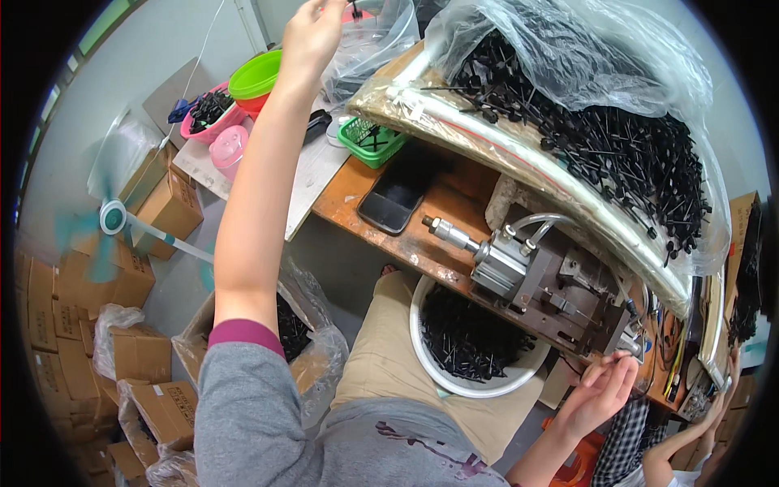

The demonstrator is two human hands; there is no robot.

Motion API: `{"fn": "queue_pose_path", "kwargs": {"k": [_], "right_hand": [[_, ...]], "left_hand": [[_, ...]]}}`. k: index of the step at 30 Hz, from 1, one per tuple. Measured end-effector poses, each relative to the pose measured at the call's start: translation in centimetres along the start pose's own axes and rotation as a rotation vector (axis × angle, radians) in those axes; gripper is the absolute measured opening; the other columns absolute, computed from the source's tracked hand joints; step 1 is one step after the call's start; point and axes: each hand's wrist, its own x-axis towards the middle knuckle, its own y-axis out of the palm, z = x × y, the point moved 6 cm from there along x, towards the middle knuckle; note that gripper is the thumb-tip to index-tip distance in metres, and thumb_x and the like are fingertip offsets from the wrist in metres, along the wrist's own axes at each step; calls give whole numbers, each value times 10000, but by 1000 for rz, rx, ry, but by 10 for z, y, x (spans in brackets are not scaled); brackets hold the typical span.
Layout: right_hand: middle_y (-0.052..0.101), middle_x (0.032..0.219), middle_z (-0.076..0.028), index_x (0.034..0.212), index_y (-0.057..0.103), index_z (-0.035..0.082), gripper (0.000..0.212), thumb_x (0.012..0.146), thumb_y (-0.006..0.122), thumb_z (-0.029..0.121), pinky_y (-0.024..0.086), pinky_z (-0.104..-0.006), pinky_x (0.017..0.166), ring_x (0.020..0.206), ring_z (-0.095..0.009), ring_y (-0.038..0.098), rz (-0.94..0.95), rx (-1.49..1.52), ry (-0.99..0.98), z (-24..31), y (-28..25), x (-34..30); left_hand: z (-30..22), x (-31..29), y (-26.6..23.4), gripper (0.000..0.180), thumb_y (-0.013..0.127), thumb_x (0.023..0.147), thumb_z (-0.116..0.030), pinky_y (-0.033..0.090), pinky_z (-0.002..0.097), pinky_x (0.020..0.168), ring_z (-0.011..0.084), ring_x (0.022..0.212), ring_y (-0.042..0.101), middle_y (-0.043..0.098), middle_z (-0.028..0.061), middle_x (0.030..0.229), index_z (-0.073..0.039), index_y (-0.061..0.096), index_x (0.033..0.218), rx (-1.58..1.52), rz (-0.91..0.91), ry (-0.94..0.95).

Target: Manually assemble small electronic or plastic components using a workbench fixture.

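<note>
My left arm stretches up to the top edge, where my left hand (pixel 312 36) curls with its fingertips partly cut off. A small black part with a stem (pixel 355 11) hangs at those fingertips, in front of a clear plastic bag (pixel 377 49). Low on the right, my right hand (pixel 602 394) has its fingers drawn together beside the end of a bench machine (pixel 560 292) with a metal air cylinder. Whatever the right fingers pinch is too small to make out. A white tub (pixel 418 337) of black parts sits at my lap, below the machine.
A plastic-lined tray (pixel 519 150) heaped with black stemmed parts fills the bench's far side. A phone (pixel 393 199) and green basket (pixel 369 146) lie left of the machine. A fan (pixel 114 217) and cartons (pixel 166 406) stand left. Another person's arm (pixel 690 438) is at lower right.
</note>
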Motion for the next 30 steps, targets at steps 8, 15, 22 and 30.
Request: {"fn": "queue_pose_path", "kwargs": {"k": [8, 15, 22, 30], "right_hand": [[610, 969, -119, 1067, 589, -23, 150, 1022, 532, 108, 353, -158, 459, 532, -67, 470, -112, -36, 87, -13, -27, -5], [632, 894, -124, 1132, 581, -39, 179, 995, 544, 70, 398, -181, 471, 536, -85, 528, -27, -6, 181, -20, 12, -13], [627, 877, -109, 1118, 590, -21, 173, 981, 561, 80, 403, -185, 491, 539, -84, 525, 97, -57, 238, -28, 18, -26], [626, 865, -99, 1095, 597, -11, 161, 968, 579, 86, 414, -192, 524, 568, -91, 525, 135, -37, 321, -31, 29, -35]], "left_hand": [[34, -120, -25, 221, 678, 891, -231, 537, 303, 741, 163, 764, 702, 746, 101, 833, -25, 757, 880, 370, 445, -313], [65, -138, 5, 200, 709, 784, -159, 496, 436, 873, 351, 969, 638, 703, 164, 940, 15, 743, 877, 596, 643, 89], [55, -131, 18, 308, 813, 729, -337, 404, 404, 907, 271, 995, 609, 714, 142, 888, -57, 771, 851, 944, 747, 203], [69, -141, 31, 272, 727, 756, -227, 523, 420, 889, 312, 1023, 680, 723, 187, 1027, -91, 777, 985, 868, 923, -41]]}}
